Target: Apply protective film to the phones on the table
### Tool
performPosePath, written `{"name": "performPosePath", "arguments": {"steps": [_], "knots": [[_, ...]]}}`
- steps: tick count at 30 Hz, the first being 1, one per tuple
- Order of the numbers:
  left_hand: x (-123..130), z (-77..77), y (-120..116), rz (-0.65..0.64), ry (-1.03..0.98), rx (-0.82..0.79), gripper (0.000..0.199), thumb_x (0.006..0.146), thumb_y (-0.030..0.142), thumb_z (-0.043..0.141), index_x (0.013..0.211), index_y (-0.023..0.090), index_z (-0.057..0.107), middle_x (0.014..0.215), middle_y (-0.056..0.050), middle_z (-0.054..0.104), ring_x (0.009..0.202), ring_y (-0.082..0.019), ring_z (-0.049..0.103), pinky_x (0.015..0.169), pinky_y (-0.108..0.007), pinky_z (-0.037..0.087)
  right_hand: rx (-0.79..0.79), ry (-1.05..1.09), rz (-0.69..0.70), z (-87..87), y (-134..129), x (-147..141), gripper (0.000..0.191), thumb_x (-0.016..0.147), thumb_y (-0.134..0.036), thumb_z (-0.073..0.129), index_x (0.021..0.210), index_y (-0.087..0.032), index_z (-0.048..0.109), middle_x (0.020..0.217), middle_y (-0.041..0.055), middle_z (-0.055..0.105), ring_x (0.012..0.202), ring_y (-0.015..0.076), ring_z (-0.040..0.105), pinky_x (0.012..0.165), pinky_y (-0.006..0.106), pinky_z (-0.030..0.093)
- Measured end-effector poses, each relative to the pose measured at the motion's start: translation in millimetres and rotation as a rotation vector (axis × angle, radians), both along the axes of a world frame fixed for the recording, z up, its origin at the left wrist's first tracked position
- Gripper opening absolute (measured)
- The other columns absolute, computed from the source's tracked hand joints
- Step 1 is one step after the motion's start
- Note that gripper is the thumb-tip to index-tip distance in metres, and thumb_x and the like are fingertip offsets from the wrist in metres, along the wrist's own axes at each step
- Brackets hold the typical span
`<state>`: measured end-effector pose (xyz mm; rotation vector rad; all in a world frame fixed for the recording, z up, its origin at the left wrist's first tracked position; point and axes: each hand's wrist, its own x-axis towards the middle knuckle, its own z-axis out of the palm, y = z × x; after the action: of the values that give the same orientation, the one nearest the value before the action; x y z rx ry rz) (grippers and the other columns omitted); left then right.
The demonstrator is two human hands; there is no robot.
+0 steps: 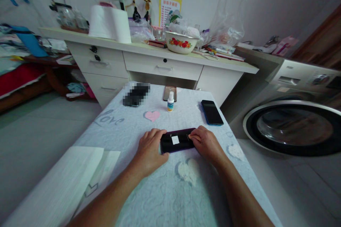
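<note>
A dark phone (pixel 170 147) with a purple-tinged edge lies in the middle of the cloth-covered table. A small white square (pixel 175 140) shows on its black face; whether it is a sticker or on the screen I cannot tell. My left hand (pixel 151 150) grips the phone's left end, thumb at the near edge and fingers at the far edge. Over the right end, my right hand (pixel 206 143) is closed, fingers pinched against the black face. A tan tip shows there, a fingertip or a small held thing. Just beyond the phone stands a small white bottle (pixel 170 103) with a blue and yellow label.
Another phone (pixel 212 112) lies at the right, a blurred dark device (pixel 136 94) at the far left. Behind the bottle is a phone case (pixel 169 93). White sheets (pixel 66 170) lie at the left edge. A desk (pixel 162 65) and washing machine (pixel 290 106) stand beyond.
</note>
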<state>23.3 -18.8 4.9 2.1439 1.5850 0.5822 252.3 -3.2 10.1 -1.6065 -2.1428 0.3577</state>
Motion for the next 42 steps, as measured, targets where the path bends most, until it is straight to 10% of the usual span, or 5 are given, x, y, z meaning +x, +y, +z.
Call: {"name": "performPosePath", "arguments": {"steps": [42], "knots": [[-1.1,-2.5,1.2,-0.005,-0.029,0.012,0.054,0.063,0.022,0.06,0.116,0.023,0.049,0.114,-0.005,0.053,0.106,-0.026,0.047,0.093,-0.039,0.038,0.008,-0.058,-0.13,1.7,6.6,19.4,0.016,0.084,-0.019,0.054,0.084,-0.018,0.07,0.082,0.0039,0.061,0.077,0.0149,0.057,0.073,0.024,0.04]]}}
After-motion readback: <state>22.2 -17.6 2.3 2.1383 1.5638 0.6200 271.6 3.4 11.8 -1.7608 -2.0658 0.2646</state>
